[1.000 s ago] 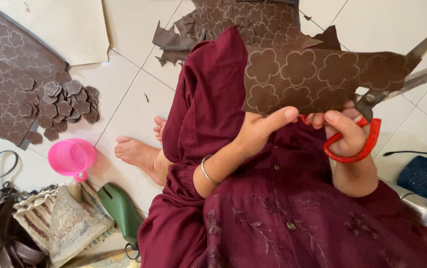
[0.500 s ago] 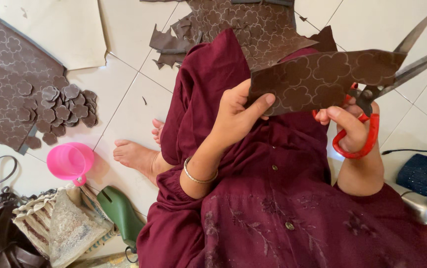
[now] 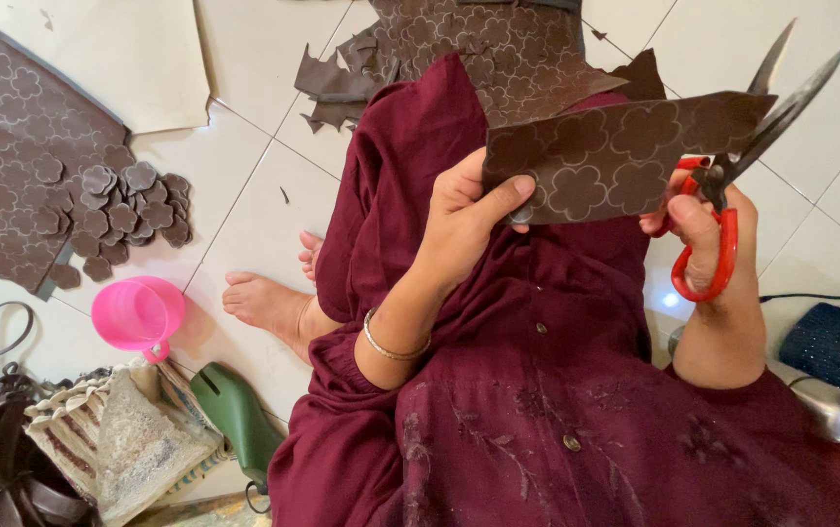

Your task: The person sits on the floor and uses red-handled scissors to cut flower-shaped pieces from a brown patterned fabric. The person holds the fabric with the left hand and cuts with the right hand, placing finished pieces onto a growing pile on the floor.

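Brown strip (image 3: 625, 156) held up over the lap, pinched at its end by left hand (image 3: 464, 210). Scissors (image 3: 732, 166) gripped in right hand (image 3: 708, 229), blades parted. Best kept taut and cut followed along the flower outlines.

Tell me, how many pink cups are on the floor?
1. The pink cup sits on the floor at the left, below the pile of brown flower cutouts and beside the bare foot. More may be hidden outside the view.
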